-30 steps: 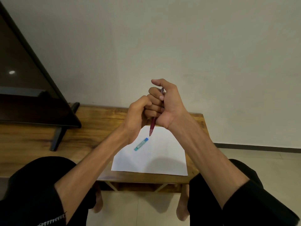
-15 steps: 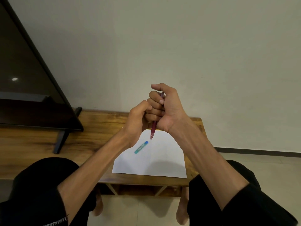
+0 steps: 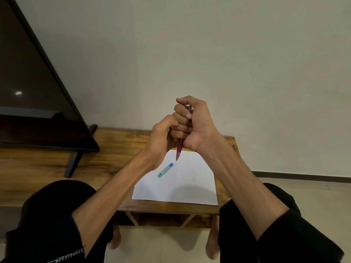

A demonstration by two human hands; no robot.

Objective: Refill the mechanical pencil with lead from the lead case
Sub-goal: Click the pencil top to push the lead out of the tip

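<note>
My right hand [image 3: 193,126] grips a red mechanical pencil [image 3: 179,149] upright in a fist, tip pointing down over the paper and thumb lying across its top end. Only the lower barrel and a bit of the top show. My left hand [image 3: 161,135] is curled, and its knuckles press against the right hand's fingers beside the barrel. What it holds is hidden. The teal lead case [image 3: 165,170] with a blue cap lies on the white sheet of paper [image 3: 186,185], just below and left of the pencil tip. No hand touches it.
The paper lies on a low wooden table [image 3: 117,145] against a plain wall. A large dark TV screen [image 3: 28,103] stands on the table's left part, with its stand leg [image 3: 73,164] close to my left forearm. My knees and bare feet flank the table's front edge.
Both hands stay pressed together around the pencil and the lead case has not moved. The whole scene sits slightly lower in the view.
</note>
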